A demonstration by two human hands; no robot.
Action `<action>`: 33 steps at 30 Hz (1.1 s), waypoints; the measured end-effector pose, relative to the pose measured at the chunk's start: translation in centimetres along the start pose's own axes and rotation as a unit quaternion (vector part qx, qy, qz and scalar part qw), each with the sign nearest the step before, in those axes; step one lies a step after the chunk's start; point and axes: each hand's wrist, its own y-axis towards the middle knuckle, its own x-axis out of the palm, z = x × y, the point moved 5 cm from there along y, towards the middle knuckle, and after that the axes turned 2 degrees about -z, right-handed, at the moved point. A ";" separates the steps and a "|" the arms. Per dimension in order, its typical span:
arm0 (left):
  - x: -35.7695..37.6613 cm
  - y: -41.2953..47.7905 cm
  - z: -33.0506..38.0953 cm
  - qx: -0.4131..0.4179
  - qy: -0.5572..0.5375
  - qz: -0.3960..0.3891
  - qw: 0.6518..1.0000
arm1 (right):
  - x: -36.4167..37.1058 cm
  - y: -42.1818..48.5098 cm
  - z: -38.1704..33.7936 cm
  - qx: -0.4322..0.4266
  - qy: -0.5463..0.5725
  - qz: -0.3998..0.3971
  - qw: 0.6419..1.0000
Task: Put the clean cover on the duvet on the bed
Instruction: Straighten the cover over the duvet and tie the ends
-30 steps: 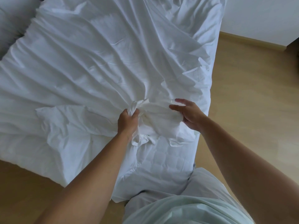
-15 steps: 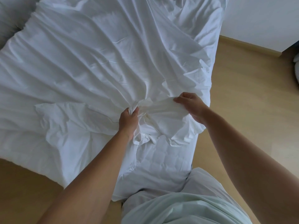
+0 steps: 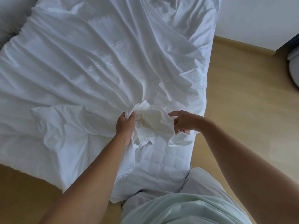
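The step in hand is judged to be the drawing of the cover (image 3: 113,70) down over the bare part of the duvet (image 3: 161,160), whose quilted surface shows nearest the person. Just beyond that quilted patch the cover's hem is gathered into a bunch. A fistful of it is gripped by the left hand (image 3: 125,125) at the patch's far left, and the loose edge is held by the right hand (image 3: 184,122) at its far right, thumb above and fingers curled beneath (how much cloth is caught there cannot be told). The rest of the cover is spread in long creases beyond the patch. For the step to be done well, the cover's mouth is best held wide between the two hands, and the gathered cloth let out bit by bit rather than dragged in one lump. The duvet's corner should be seated in the cover's corner before anything is smoothed, or the filling is likely to be rucked inside.
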 end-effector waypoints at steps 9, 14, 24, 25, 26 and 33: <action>-0.1 -0.9 -0.6 -0.011 -0.023 0.017 1.000 | -3.7 -1.4 8.2 0.125 0.077 0.314 0.938; 0.3 -1.4 -0.3 -0.007 -0.022 0.024 0.999 | -4.1 -3.6 8.7 0.112 0.144 0.483 0.856; 1.9 -4.8 1.1 0.066 -0.015 0.030 0.997 | 6.7 -0.7 -4.2 -0.092 0.315 0.098 0.940; 2.6 -5.7 1.5 0.076 -0.025 -0.008 0.997 | 7.7 -0.2 -4.8 -0.076 0.377 0.066 0.921; 3.5 -6.6 1.7 0.079 -0.043 -0.068 0.994 | 8.3 0.1 -5.1 -0.061 0.432 0.052 0.898; 3.6 -9.0 0.9 0.168 0.141 -0.215 0.952 | 7.4 0.7 -0.9 0.013 0.450 0.203 0.870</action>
